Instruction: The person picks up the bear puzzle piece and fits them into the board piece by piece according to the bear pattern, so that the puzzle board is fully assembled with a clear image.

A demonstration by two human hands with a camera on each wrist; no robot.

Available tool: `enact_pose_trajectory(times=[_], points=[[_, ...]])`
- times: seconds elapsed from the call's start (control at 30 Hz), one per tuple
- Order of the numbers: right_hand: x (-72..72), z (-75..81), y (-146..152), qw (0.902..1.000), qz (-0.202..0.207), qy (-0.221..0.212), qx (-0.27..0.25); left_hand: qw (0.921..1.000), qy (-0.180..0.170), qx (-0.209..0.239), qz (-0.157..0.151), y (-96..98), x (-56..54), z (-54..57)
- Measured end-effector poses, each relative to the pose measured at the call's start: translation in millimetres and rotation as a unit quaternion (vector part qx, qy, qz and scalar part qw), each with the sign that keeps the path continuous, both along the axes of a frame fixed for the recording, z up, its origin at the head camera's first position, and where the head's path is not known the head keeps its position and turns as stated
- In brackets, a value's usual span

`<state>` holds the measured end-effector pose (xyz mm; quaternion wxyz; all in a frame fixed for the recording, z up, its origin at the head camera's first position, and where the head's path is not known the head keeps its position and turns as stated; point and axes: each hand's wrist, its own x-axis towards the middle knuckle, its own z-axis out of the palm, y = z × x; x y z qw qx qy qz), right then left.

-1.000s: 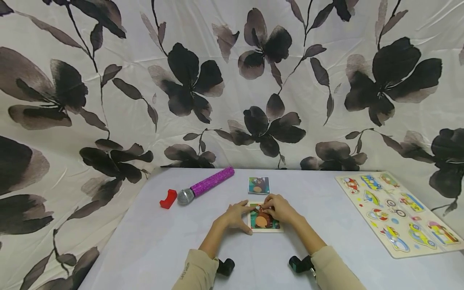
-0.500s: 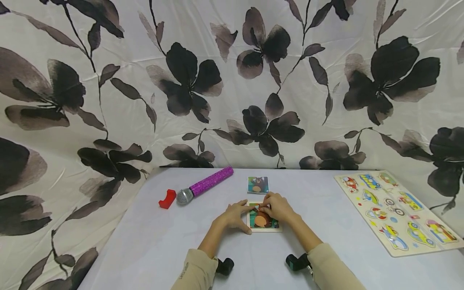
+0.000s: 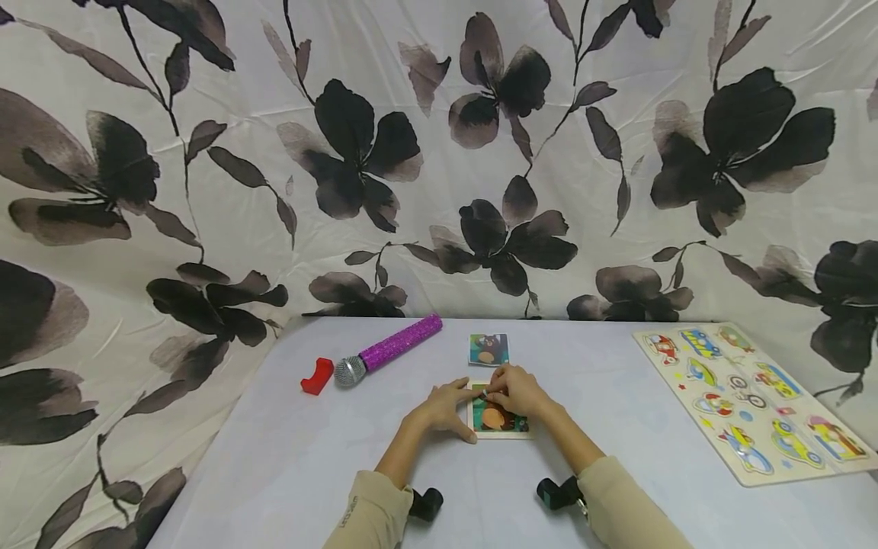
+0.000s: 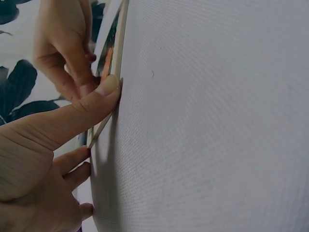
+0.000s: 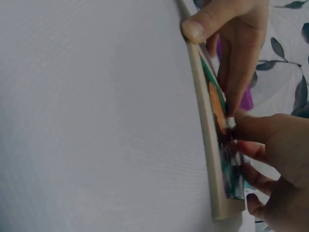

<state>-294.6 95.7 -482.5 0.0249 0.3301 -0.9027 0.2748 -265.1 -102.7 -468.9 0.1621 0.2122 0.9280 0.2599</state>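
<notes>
A small square picture puzzle in a pale wooden frame lies on the white table, showing a brown animal on green. My left hand spans its left side; in the left wrist view the thumb presses on the near rim while other fingers reach the side edge. Over the far part of the picture, my right hand has bent fingers, with thumb and fingertips pinching a puzzle piece that is mostly covered. The right wrist view shows those fingertips right at the picture surface inside the frame.
Behind the puzzle lies a small square picture card. To the left are a purple glitter microphone and a red curved block. A large vehicle puzzle board lies at right. Floral cloth hangs behind the table.
My right hand has shifted slightly left across the top of the picture, covering more of the animal's head. The left hand keeps its place on the frame.
</notes>
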Motion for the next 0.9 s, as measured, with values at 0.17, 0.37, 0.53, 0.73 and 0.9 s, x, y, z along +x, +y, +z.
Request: enact_pose_trajectory(times=[0.17, 0.37, 0.53, 0.73, 0.9], points=[[-0.2, -1.9, -6.1, 0.9973, -0.06, -0.025, -0.034, 1.0, 0.0, 0.003, 0.001, -0.3, 1.0, 1.2], [-6.4, 4.5, -8.4, 0.9918, -0.092, -0.067, -0.059, 1.0, 0.003, 0.003, -0.001, -0.3, 1.2, 2.7], [-9.1, 3.1, 1.4, 0.9966, -0.026, -0.035, -0.07, 1.0, 0.005, -0.003, 0.001, -1.0, -0.4, 2.9], [-4.9, 0.1, 13.5, 0.9967, -0.062, -0.011, -0.052, 0.9998, 0.008, -0.018, -0.003, 0.5, -1.6, 1.0], [-7.8, -7.5, 26.1, 0.9913, -0.102, -0.053, -0.065, 0.9999, 0.005, -0.012, -0.002, 1.0, 1.0, 0.5]])
